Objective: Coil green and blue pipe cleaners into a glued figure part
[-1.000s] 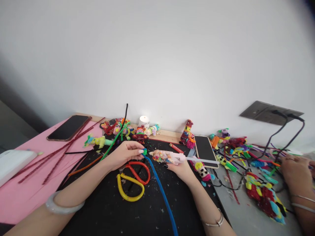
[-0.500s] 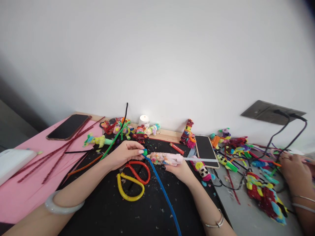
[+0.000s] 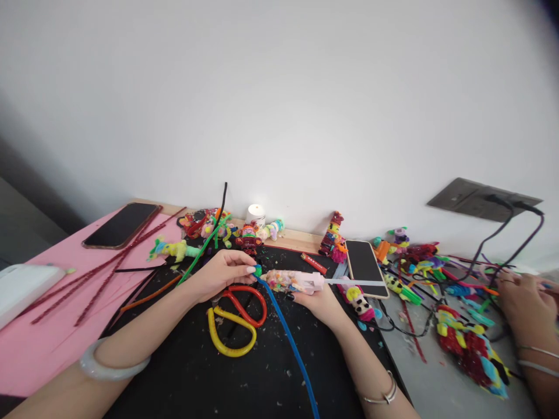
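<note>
My left hand (image 3: 220, 273) pinches a small green and blue piece (image 3: 257, 270) at the end of a long blue pipe cleaner (image 3: 290, 337) that runs toward me over the black mat (image 3: 183, 372). My right hand (image 3: 317, 301) grips a pink glue gun (image 3: 294, 281) covered in coloured decorations, its nozzle close to the pinched piece and a white glue stick (image 3: 356, 283) sticking out at the back. Scissors with red and yellow handles (image 3: 236, 317) lie just below my left hand.
A lit candle (image 3: 255, 214), several pipe-cleaner figures (image 3: 332, 237) and loose stems line the wall. Two phones lie on the table, one on pink paper (image 3: 121, 224), one mid-right (image 3: 365, 262). Another person's hand (image 3: 522, 299) works at far right among cables and colourful pieces (image 3: 469, 343).
The glue gun's nozzle has moved slightly left, closer to the pinched piece. The other person's hand at far right has shifted a little.
</note>
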